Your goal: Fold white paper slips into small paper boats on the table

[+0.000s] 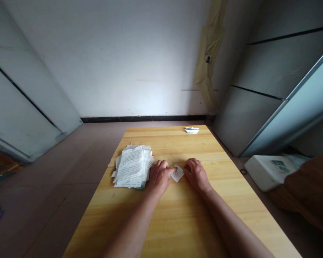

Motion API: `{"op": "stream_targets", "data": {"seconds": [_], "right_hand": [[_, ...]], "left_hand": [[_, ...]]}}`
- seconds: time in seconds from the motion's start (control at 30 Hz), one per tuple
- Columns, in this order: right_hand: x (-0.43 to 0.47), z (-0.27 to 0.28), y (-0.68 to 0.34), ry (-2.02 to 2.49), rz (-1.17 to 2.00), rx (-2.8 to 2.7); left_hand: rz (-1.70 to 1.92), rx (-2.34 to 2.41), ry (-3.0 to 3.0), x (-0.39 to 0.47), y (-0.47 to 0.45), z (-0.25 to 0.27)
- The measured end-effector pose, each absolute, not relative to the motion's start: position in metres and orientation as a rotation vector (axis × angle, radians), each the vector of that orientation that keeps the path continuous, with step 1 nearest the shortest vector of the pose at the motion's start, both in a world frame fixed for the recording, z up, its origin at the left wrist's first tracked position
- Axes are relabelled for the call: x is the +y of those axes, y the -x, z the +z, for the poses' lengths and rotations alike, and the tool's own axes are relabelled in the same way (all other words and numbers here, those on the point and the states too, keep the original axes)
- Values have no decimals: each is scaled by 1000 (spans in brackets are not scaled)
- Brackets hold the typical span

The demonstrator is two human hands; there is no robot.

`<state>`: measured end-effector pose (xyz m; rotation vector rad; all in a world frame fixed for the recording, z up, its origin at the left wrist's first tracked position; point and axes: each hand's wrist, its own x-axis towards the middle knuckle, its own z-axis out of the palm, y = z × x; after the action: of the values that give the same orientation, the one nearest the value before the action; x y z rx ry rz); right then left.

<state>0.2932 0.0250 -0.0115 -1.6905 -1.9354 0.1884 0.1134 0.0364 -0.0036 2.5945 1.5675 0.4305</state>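
A small square of folded printed paper (177, 173) lies on the wooden table with one corner toward me. My left hand (160, 175) is at its left side, fingers curled and the thumb stretched onto the paper. At the right corner, the curled fingers of my right hand (196, 175) close on the paper's edge; their tips are partly hidden. Just left of my left hand is a loose pile of printed paper sheets (130, 166). Toward the table's far edge stands a folded paper boat (192, 130).
The wooden table (174, 222) has a seam across it near my hands. A white box (266, 172) sits on the floor to the right, near a brown object (312, 186). Grey cabinets (261, 89) flank the right side, and a white wall (123, 61) rises behind.
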Motion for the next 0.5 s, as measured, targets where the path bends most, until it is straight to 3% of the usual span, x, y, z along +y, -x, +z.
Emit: {"op": "stream_targets", "data": {"seconds": [0.5], "right_hand": [[26, -15, -282, 1837, 171, -1780]], "left_hand": [[437, 1575, -2583, 34, -115, -3]]}}
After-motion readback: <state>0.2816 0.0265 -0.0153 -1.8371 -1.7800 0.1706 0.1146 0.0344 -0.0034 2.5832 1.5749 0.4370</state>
